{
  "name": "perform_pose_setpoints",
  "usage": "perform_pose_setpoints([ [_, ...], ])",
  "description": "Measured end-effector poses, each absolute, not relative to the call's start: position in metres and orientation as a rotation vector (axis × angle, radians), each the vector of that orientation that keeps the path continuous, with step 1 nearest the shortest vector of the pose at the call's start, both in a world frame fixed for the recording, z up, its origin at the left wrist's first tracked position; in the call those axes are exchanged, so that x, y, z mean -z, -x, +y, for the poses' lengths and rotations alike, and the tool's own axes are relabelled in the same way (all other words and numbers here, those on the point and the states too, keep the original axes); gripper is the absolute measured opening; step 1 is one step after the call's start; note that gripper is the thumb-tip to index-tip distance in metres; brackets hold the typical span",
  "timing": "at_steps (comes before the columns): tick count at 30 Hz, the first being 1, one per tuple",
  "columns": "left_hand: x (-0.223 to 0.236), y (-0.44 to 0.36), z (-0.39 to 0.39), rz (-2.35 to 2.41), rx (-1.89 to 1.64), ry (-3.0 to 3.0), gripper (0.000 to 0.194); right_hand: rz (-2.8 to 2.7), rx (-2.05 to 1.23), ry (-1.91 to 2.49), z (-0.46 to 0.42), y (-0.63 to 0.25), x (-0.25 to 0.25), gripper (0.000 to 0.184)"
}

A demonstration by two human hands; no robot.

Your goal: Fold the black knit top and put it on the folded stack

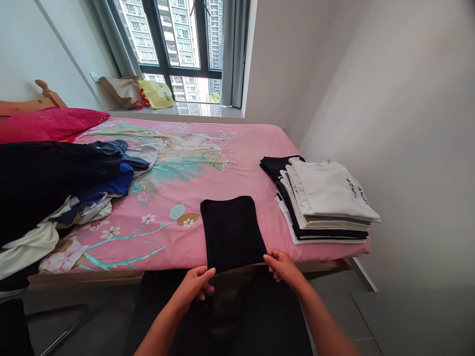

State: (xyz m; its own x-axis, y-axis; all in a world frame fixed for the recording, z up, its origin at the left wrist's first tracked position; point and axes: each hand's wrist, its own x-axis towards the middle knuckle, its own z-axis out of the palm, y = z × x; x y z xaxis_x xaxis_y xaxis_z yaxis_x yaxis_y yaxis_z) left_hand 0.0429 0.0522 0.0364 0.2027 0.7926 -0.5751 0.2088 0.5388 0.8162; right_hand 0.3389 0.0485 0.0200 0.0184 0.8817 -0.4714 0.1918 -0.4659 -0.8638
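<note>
A folded black garment lies flat as a rough rectangle at the front edge of the bed; its exact kind does not show. My left hand pinches its near left corner between thumb and fingers. At the near right corner, my right hand grips the cloth in the same way. To the right stands a stack of folded clothes, topped by a white T-shirt with dark lettering. Behind that shirt, a folded black piece sticks out at the stack's far left.
A loose heap of clothes, dark, blue and white, covers the bed's left side near a red pillow. The pink flowered bedsheet spreads beneath everything. Paper and yellow bags sit on the windowsill. A wall rises on the right.
</note>
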Motion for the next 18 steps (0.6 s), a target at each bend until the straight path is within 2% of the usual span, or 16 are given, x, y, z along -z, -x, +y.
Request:
perform_pose_setpoints([
  [5,-0.036,-0.054,0.058,1.326,-0.657,-0.726,0.049,-1.023,-1.626,1.633,0.052,-0.330,-0.032,0.040],
  [12,-0.018,-0.064,0.045,1.327,-0.944,-0.521,0.045,-0.880,-1.411,1.644,0.044,-0.319,-0.021,0.037],
  [16,-0.019,-0.071,0.044,1.357,-1.084,-0.493,0.044,-0.803,-1.364,1.657,0.057,-0.319,-0.025,0.049],
  [18,-0.022,-0.073,0.045,1.330,-1.096,-0.494,0.044,-0.776,-1.416,1.629,0.067,-0.321,-0.029,0.050],
])
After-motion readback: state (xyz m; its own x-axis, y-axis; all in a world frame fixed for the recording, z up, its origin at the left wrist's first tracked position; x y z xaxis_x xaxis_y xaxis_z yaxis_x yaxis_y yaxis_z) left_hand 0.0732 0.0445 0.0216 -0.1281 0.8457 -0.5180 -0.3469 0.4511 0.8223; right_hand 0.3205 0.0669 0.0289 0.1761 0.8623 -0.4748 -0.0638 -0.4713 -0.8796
